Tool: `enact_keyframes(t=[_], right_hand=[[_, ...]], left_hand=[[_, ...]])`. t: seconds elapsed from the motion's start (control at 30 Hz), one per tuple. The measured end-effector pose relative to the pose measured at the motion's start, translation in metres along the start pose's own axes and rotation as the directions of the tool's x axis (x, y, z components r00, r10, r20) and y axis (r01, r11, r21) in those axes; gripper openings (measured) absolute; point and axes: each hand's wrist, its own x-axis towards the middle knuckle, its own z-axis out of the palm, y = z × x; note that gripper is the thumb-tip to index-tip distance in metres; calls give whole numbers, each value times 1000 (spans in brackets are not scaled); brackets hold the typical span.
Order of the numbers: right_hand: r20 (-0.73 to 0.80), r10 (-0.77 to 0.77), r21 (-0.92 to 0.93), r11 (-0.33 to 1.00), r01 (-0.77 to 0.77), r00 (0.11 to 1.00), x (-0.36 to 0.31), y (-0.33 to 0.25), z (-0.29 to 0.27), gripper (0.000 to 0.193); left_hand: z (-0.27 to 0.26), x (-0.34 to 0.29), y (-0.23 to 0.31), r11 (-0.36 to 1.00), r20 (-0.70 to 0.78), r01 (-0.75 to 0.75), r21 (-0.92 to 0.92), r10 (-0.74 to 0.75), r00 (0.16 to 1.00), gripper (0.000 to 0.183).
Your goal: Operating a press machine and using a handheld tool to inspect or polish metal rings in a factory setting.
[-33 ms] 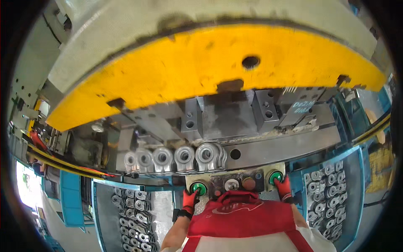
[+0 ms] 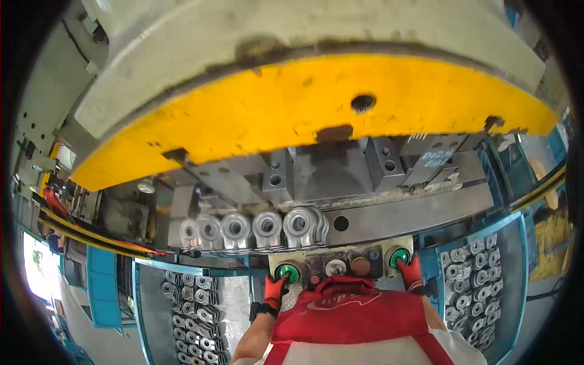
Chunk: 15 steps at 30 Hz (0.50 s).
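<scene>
Green, round push-buttons at either end of a cream-and-black control panel (image 2: 278,258); the person's hands are on them. Left hand (image 2: 277,286), red-gloved, reaches the left green button (image 2: 293,272); right hand (image 2: 413,272), likewise gloved, reaches the right green button (image 2: 399,257). Fingers of both loosely bent, partly open, nothing seen gripped. Pressing or merely resting: cannot tell.

Step in hand, by judgement: two-handed working of the press controls. Move called for: even pressure on both buttons, hands kept out of the press.

Buttons lie directly under the fingertips. Beyond the panel, ahead and mostly left of the left hand, silver ring-ended metal parts (image 2: 236,231) stand in a row on a grey steel ledge (image 2: 401,214), untouched. Farther back, dark steel blocks (image 2: 380,167) below a broad yellow press beam (image 2: 274,115); whether a part sits between them is unclear.
</scene>
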Motion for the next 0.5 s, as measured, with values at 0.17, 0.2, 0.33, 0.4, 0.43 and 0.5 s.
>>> enact_keyframes(t=[0.17,0.2,0.33,0.4,0.43,0.5], right_hand=[[-53,-41,-29,999,40,998,11,30,-2,58],[-14,2,-30,1000,-2,1000,11,29,-3,69],[53,53,99,993,-58,997,9,24,-4,83],[28,12,69,998,-14,1000,11,35,-3,74],[-6,-26,40,999,27,1000,13,42,-2,65],[-39,-23,-64,998,20,999,15,52,-4,67]], left_hand=[[3,7,-8,1000,-77,-1,7,2,997,58],[2,7,-8,1000,-84,-3,2,3,996,58],[0,-8,7,994,-25,-5,112,8,1000,82],[-2,-18,20,808,-66,-123,577,196,978,78],[-3,-25,31,809,-69,-124,574,198,978,78],[16,-65,104,154,195,-232,961,222,955,73]])
